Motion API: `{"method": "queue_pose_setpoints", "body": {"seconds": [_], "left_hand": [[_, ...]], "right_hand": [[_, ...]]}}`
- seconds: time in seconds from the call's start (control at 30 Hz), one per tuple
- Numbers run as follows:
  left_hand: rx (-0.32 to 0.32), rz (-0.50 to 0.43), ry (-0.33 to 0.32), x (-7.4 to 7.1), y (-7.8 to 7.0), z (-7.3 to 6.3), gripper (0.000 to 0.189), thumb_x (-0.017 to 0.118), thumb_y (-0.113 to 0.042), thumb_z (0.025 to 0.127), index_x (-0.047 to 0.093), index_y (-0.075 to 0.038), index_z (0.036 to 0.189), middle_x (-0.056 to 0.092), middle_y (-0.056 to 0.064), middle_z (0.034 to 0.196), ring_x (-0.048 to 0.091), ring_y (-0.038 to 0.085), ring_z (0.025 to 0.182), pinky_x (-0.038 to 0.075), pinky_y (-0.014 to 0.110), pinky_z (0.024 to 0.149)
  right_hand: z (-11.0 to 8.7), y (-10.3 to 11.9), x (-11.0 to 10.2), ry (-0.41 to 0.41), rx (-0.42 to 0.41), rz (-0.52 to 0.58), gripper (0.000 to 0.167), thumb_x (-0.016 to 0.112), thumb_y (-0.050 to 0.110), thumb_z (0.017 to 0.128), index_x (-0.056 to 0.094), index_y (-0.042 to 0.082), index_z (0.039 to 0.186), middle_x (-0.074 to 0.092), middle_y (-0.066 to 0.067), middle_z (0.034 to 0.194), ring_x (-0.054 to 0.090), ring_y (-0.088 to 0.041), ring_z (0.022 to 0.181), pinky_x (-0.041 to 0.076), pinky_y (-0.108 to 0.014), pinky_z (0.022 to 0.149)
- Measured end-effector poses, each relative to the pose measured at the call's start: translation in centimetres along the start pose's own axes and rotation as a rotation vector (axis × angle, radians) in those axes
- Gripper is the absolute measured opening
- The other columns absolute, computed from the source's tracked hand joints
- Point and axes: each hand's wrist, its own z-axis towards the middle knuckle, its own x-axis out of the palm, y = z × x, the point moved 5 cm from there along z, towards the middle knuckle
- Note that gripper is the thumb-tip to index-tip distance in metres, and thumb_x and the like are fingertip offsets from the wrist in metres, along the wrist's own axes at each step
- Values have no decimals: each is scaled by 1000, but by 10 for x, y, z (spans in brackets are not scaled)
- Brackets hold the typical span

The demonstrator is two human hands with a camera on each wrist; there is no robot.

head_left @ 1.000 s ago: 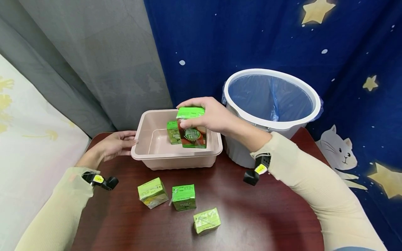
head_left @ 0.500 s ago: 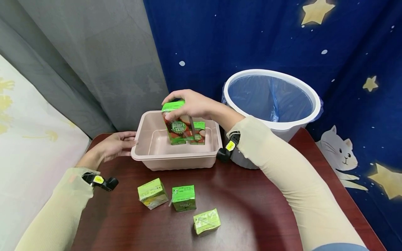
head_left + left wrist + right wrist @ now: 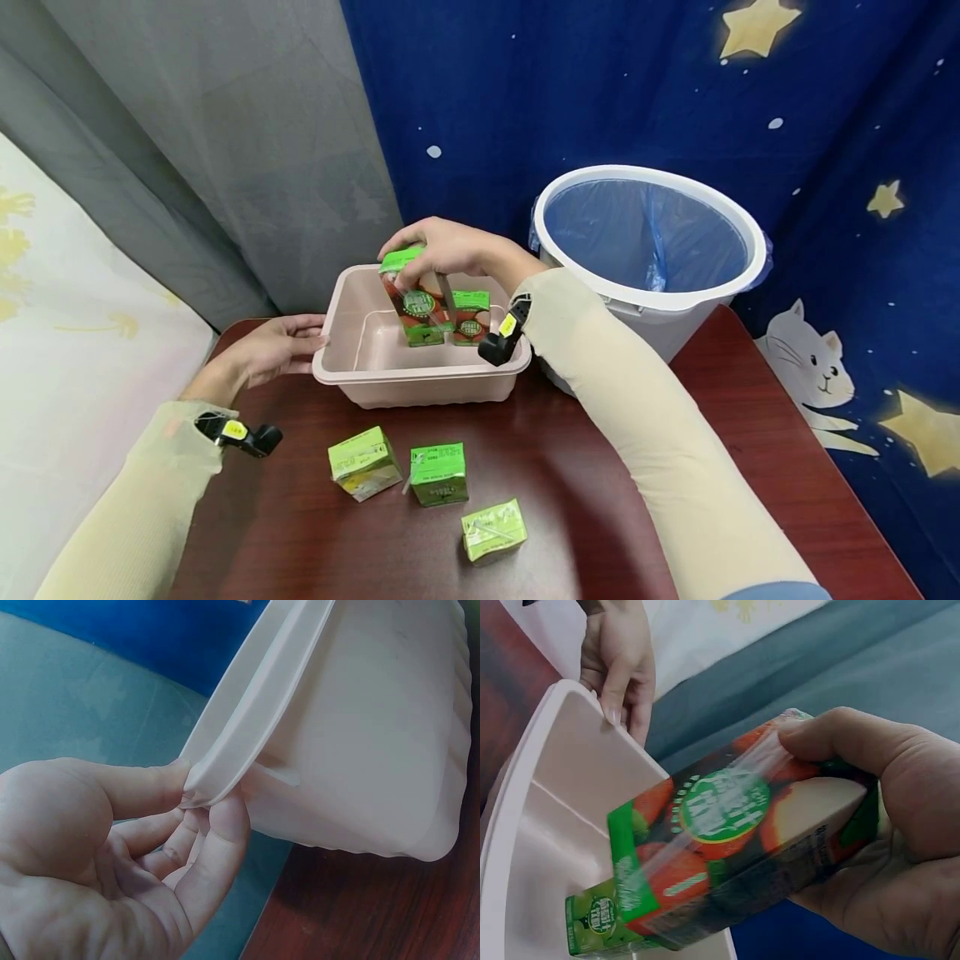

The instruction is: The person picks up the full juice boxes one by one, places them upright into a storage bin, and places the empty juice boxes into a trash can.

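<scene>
My right hand (image 3: 450,248) grips a red-and-green juice box (image 3: 416,302) by its upper end, tilted, over the pale pink basin (image 3: 420,375). Close up in the right wrist view, the same juice box shows apple pictures and a clear straw sleeve. Another red juice box (image 3: 471,318) stands inside the basin at the right. A green juice box (image 3: 592,922) is also in the basin, seen in the right wrist view and hidden behind the held one from the head. My left hand (image 3: 279,348) pinches the basin's left rim (image 3: 259,697) between thumb and fingers.
Three green-topped juice boxes stand on the dark red table in front of the basin: one at left (image 3: 365,463), one in the middle (image 3: 438,475) and one nearer me (image 3: 494,532). A white bin (image 3: 645,296) with a blue liner stands right of the basin. Curtains hang behind.
My right hand has moved left with its juice box, uncovering the red juice box at the basin's right and covering the green one. The left hand stays on the rim.
</scene>
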Motion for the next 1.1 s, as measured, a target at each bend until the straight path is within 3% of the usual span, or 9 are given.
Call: {"method": "queue_pose_setpoints", "body": {"seconds": [0.1,0.23,0.53,0.77,0.97,1.1], "left_hand": [[1,-7,3,0,0,-1,67,57,-12,106,20,9,158,57,5,127,67,10,101,60,32,84],[-2,-4,2,0,0,-1,67,57,-13,106,20,8,158,57,5,128,67,11,102,60,33,85],[-10,9,-3,0,1,1,68,57,-16,106,20,7,159,44,23,145,66,8,101,59,32,85],[-13,2,-1,1,1,1,67,56,-15,107,20,6,159,36,29,152,66,8,103,59,32,86],[-11,-1,-1,1,1,1,67,56,-15,107,20,6,159,35,29,152,65,9,104,59,32,86],[-11,-6,5,0,1,0,67,56,-15,107,19,6,159,35,28,152,66,10,106,59,32,86]], "right_hand": [[6,-7,4,48,32,56,52,77,2,87,60,4,136,66,-13,112,64,-18,93,57,-31,80],[14,-15,9,96,61,43,52,79,2,87,59,7,135,65,-14,116,64,-20,97,57,-31,84],[28,-33,18,126,128,-26,54,82,5,85,62,12,135,52,-9,141,58,-21,111,57,-32,86],[38,-52,18,114,114,-25,56,81,4,86,61,14,138,60,-10,128,61,-20,103,56,-30,85],[43,-69,21,141,119,-23,62,79,5,88,58,15,145,61,-9,129,60,-20,106,56,-30,87],[45,-81,27,164,157,53,60,78,2,88,58,12,144,60,-11,124,60,-21,102,55,-30,86]]}}
